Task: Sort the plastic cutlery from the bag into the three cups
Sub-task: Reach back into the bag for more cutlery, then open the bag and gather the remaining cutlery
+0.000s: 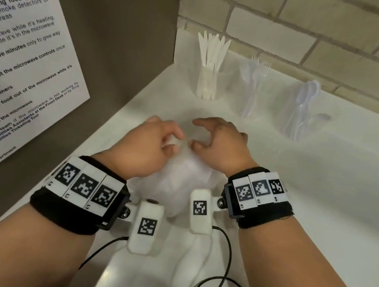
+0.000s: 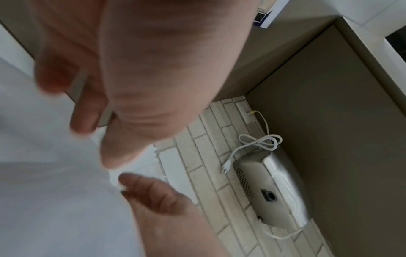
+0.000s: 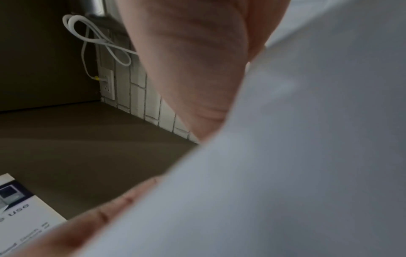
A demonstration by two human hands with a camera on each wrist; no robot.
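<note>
Gripping the bag (image 1: 179,185) at its mouth, the left hand (image 1: 151,146) curls its fingers into the thin plastic, while the right hand (image 1: 220,145) hovers over it with fingers spread and bent, holding nothing that shows. Behind stand three cups: knives (image 1: 211,56), forks (image 1: 257,80) and spoons (image 1: 303,103) (already sorted in part). The bag is limp and translucent, so a hasty tug could tear it or spill cutlery across the counter (image 1: 323,186); a wide reach might tip a light cup.
</note>
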